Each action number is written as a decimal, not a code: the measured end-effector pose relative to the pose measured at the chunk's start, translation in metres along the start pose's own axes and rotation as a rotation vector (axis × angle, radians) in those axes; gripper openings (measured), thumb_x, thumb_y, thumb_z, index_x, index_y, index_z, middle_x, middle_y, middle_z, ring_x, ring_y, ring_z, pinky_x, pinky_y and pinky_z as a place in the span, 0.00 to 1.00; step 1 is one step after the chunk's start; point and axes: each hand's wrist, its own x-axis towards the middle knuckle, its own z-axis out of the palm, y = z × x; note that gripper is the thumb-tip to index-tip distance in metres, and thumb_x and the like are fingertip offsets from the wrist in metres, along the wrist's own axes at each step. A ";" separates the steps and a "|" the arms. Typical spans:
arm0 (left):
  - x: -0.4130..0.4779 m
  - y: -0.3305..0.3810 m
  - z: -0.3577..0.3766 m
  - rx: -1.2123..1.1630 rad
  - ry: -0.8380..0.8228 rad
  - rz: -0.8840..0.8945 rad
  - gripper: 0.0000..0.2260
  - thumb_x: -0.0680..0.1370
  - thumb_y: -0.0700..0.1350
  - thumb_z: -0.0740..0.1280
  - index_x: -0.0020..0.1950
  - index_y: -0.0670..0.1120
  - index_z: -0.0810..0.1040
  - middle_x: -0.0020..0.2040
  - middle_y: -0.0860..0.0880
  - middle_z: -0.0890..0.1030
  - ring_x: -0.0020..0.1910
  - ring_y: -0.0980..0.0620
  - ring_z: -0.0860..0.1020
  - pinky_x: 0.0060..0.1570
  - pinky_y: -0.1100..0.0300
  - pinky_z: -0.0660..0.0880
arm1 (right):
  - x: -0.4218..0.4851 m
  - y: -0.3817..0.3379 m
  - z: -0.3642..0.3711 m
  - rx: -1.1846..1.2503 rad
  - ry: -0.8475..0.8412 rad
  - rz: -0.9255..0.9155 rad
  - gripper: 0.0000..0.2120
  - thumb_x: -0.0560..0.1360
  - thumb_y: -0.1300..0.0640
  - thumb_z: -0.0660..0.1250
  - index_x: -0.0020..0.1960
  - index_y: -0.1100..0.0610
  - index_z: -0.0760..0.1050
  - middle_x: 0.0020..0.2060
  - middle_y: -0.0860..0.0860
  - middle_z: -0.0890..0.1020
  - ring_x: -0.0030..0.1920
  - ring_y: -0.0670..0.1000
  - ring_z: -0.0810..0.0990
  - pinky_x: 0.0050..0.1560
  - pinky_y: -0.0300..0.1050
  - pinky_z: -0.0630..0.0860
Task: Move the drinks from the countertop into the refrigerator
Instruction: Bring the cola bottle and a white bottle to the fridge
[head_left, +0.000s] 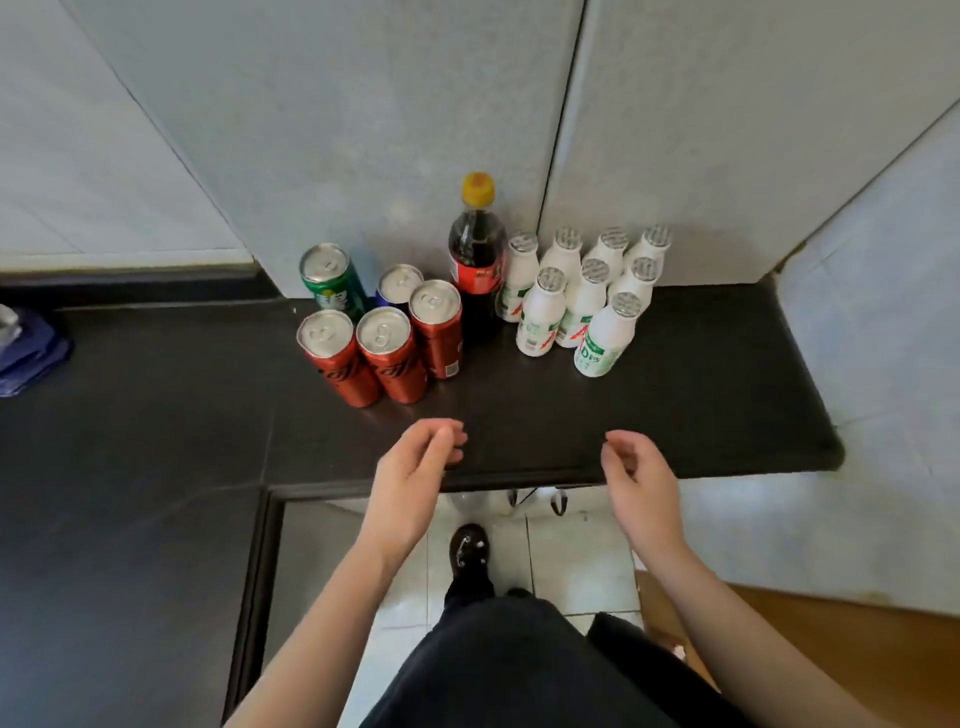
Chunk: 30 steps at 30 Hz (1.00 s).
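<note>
On the black countertop (675, 405) stand three red cans (395, 358), a green can (332, 283) and a blue can (397, 286) behind them. A dark cola bottle (477, 249) with a yellow cap rises to their right. Several small white bottles (584, 301) with foil lids cluster further right. My left hand (415, 467) hovers over the counter's front edge, just below the red cans, with fingers loosely curled and nothing in them. My right hand (636, 473) hangs at the same height, below the white bottles, also holding nothing.
A grey tiled wall (363, 130) backs the drinks. A blue cloth bundle (26, 348) lies at the far left of the counter. The counter ends at the right near a white tiled wall (883, 312). Below are white floor tiles, my shoe (470, 551) and a wooden surface (831, 649).
</note>
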 end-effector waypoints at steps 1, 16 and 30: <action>0.011 0.018 -0.002 -0.002 -0.003 0.083 0.09 0.81 0.44 0.59 0.50 0.52 0.79 0.47 0.54 0.83 0.45 0.59 0.80 0.45 0.69 0.74 | 0.010 -0.012 -0.002 0.015 0.062 -0.011 0.11 0.78 0.56 0.63 0.60 0.52 0.74 0.50 0.44 0.77 0.49 0.41 0.76 0.50 0.36 0.72; 0.151 0.115 0.015 0.084 0.141 0.396 0.15 0.77 0.44 0.66 0.62 0.51 0.68 0.57 0.59 0.74 0.57 0.68 0.72 0.52 0.73 0.69 | 0.091 -0.085 0.006 -0.093 0.349 -0.154 0.24 0.76 0.52 0.66 0.69 0.57 0.66 0.62 0.51 0.73 0.62 0.49 0.72 0.63 0.48 0.72; 0.164 0.117 0.026 0.379 0.184 0.399 0.05 0.79 0.49 0.64 0.48 0.53 0.67 0.37 0.60 0.72 0.36 0.71 0.72 0.35 0.79 0.65 | 0.102 -0.069 -0.006 -0.285 0.214 -0.299 0.21 0.76 0.47 0.63 0.63 0.60 0.73 0.54 0.54 0.78 0.56 0.51 0.76 0.56 0.44 0.72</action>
